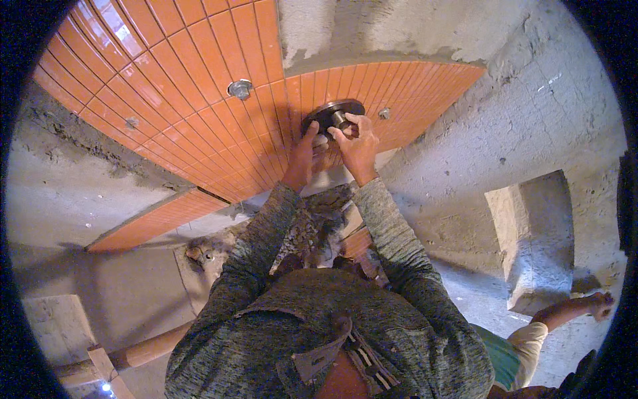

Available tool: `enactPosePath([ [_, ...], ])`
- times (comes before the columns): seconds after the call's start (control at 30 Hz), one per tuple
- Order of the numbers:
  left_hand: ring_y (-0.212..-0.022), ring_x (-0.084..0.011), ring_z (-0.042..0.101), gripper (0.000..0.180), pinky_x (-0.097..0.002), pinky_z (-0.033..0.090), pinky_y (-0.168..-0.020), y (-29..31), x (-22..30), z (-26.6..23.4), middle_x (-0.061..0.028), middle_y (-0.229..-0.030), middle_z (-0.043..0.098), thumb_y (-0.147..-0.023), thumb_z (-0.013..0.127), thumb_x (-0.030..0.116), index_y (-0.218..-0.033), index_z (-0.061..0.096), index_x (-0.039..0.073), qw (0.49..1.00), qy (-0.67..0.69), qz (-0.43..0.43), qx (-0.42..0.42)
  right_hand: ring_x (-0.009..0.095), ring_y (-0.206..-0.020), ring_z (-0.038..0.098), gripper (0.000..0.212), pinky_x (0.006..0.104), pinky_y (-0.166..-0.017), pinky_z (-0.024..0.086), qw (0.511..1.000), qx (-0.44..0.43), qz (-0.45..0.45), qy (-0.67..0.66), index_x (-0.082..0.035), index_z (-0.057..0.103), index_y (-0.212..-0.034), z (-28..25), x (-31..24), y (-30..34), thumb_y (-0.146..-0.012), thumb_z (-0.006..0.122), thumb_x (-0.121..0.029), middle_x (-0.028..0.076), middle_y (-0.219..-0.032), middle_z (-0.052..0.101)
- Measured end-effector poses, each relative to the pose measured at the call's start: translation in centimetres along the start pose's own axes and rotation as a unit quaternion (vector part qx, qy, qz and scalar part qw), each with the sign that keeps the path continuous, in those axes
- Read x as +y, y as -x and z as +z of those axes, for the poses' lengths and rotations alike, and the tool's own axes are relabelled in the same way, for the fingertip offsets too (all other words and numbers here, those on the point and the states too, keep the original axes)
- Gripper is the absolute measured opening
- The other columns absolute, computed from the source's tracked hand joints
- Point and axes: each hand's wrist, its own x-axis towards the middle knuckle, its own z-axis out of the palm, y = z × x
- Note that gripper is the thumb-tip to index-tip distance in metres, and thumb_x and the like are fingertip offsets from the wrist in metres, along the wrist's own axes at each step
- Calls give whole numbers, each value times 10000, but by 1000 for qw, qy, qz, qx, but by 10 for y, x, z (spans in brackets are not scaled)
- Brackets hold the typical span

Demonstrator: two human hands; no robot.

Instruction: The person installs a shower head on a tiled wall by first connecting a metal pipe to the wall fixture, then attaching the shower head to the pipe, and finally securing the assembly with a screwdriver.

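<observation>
Both of my hands hold a dark round disc (345,105) with a short metal stem up against a wall of narrow glossy orange tiles (256,116). My left hand (303,159) grips the disc's lower left edge, thumb on its face and the other fingers partly hidden. On the right, my right hand (359,147) pinches the stem at the disc's middle between thumb and fingers. One metal pipe fitting (384,114) sticks out of the tiles just right of the disc. A larger metal fitting (240,89) projects from the wall at the upper left.
Rough grey plaster (452,159) borders the tiles on the right. A recessed opening (541,239) is set in it. Another person's arm (571,310) reaches in at the lower right. Rubble (304,233) lies below my hands, and a wooden pole (149,349) is at the lower left.
</observation>
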Motion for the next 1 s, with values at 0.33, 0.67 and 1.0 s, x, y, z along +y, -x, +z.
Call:
enactPosePath([
  [0.33,-907,-155,594,547,-346,496,-865,-22,-21,-18,-23,-958,647,-905,677,619,-1032,679,87,997,13,-65,-33,245,-718,677,491,390,-674,545,999,2,38,14,-86,671,-1103,3,-8,-2,-715,899,-284,106,-888,691],
  [0.67,-765,-109,563,454,-294,475,-753,-32,-28,-22,26,-803,609,-941,657,581,-941,667,127,993,15,-114,-38,184,-684,667,461,349,-643,535,998,56,0,24,-16,665,-1079,11,-4,0,-729,903,-198,101,-785,684],
  [1.0,-658,-65,529,357,-257,452,-612,-38,-25,-23,56,-769,579,-1004,608,481,-930,653,135,989,72,-83,-102,281,-811,688,554,392,-736,551,998,45,46,-2,-17,659,-1135,13,-10,0,-721,905,-290,159,-947,713],
])
